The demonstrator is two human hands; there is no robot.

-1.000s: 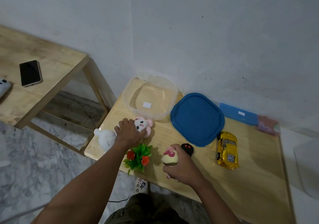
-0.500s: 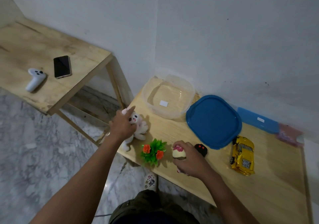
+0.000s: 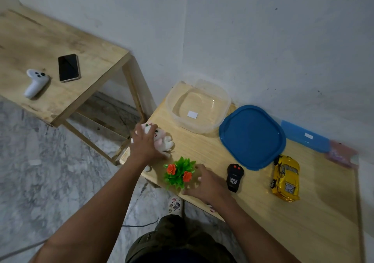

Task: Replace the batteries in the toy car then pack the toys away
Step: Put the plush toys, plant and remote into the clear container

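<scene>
The yellow toy car point(image 3: 285, 178) lies on the low wooden table point(image 3: 303, 222) at the right, with a black remote point(image 3: 234, 177) to its left. My left hand point(image 3: 144, 147) presses down on and grips the white and pink plush toys point(image 3: 164, 141) at the table's left corner. My right hand point(image 3: 206, 185) is against the right side of the green plastic plant with orange flowers point(image 3: 178, 171), fingers curled and blurred. Whatever is under its palm is hidden. A clear tub point(image 3: 202, 129) stands open at the back, its blue lid point(image 3: 252, 137) beside it.
A flat blue box point(image 3: 303, 136) and a pink pack point(image 3: 340, 153) lie by the wall. A higher wooden side table point(image 3: 91, 46) to the left holds a phone point(image 3: 68, 67) and a white controller point(image 3: 35, 82). Marble floor lies below.
My right hand has moved left from beside the remote to the plant, and the cream toy it held is out of sight. My left hand has gathered the plush toys together.
</scene>
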